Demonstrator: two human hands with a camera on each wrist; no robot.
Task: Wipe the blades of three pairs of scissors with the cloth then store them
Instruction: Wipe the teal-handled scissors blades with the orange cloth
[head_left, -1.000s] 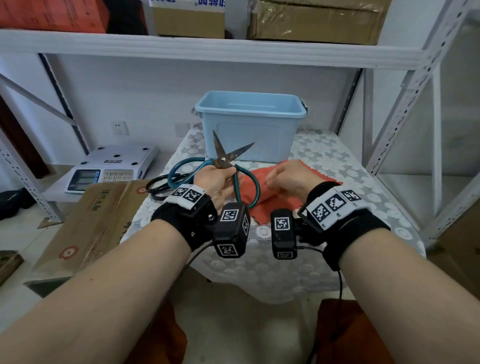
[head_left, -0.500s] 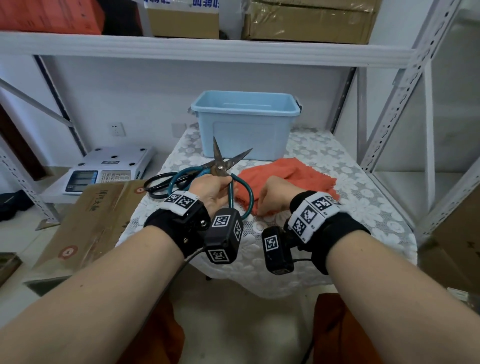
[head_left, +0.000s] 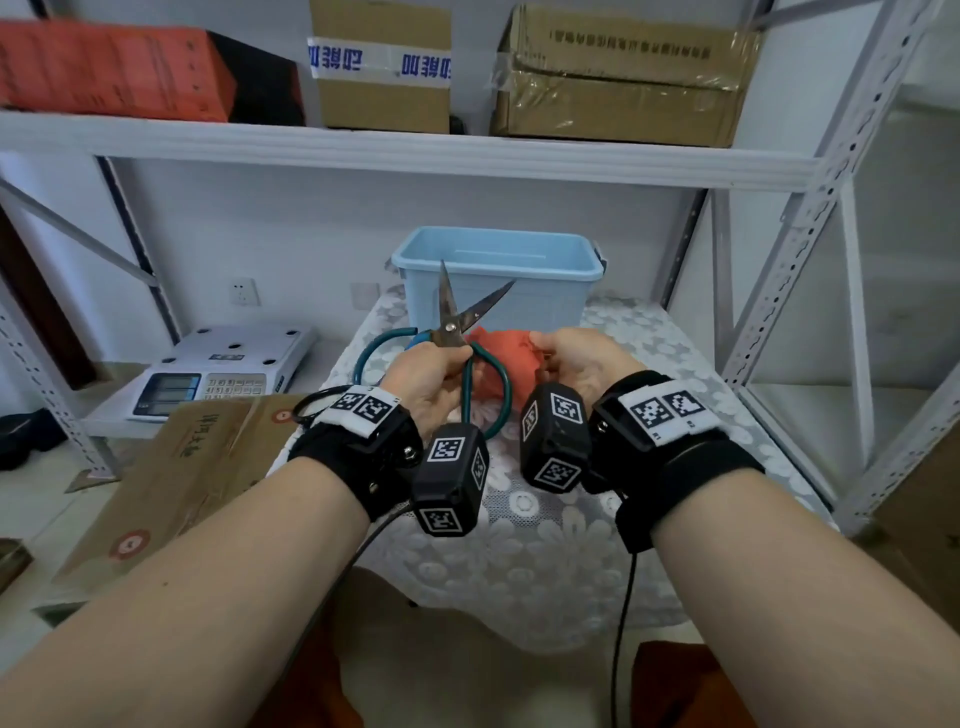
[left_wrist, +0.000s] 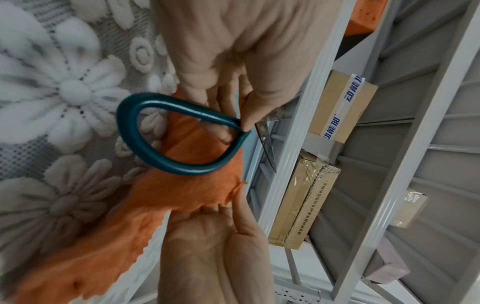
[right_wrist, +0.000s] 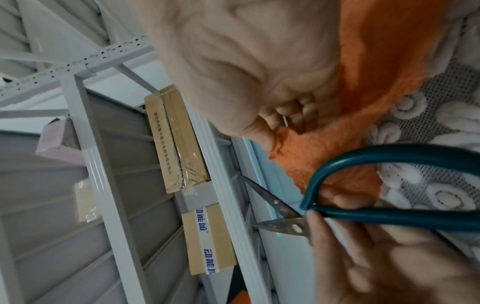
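Cloth (head_left: 506, 347) now lifted by right hand (head_left: 582, 358); left hand (head_left: 431, 376) grips one scissors (head_left: 457, 332).

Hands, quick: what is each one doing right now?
Left hand: fingers grip the teal-handled scissors near the pivot, blades open and pointing up.
Right hand: fingers hold the bunched orange cloth.

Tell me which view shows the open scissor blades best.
The head view: both blades show whole, spread in a V before the blue bin. The right wrist view shows them partly; the left wrist view shows little more than one.
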